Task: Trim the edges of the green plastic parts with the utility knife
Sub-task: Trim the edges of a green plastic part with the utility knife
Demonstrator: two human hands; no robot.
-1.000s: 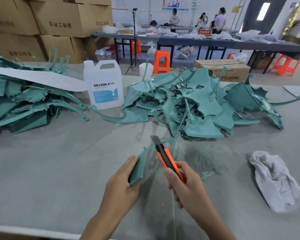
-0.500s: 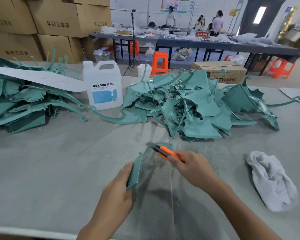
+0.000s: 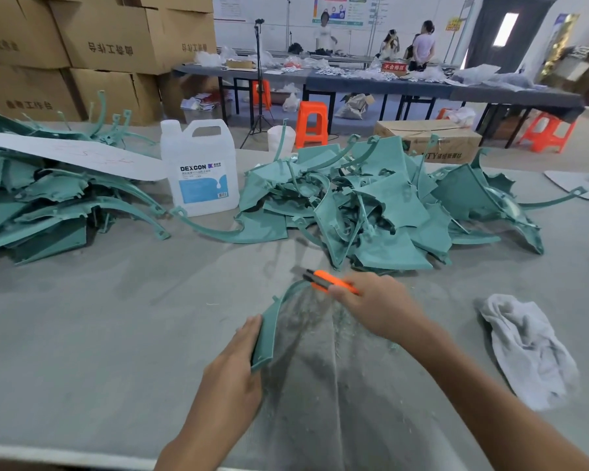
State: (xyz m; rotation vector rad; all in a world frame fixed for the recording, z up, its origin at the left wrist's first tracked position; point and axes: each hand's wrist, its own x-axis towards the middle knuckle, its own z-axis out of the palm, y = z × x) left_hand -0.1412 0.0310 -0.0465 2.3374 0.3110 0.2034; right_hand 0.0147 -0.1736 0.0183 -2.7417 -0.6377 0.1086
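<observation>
Over grey table [image 3: 116,334], pinching green part [image 3: 266,334] in left hand [image 3: 232,375], clamping right hand [image 3: 378,304] round knife [image 3: 323,279]; likely risking blade skidding down curve into left hand.

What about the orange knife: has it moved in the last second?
Yes. The utility knife in the right hand moved away from the person, toward the pile of green parts, and now points left.

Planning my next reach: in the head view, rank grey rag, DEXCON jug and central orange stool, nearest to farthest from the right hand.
1. Grey rag, right of the right hand.
2. DEXCON jug, ahead-left on the table.
3. Central orange stool, on the floor beyond the table.
</observation>
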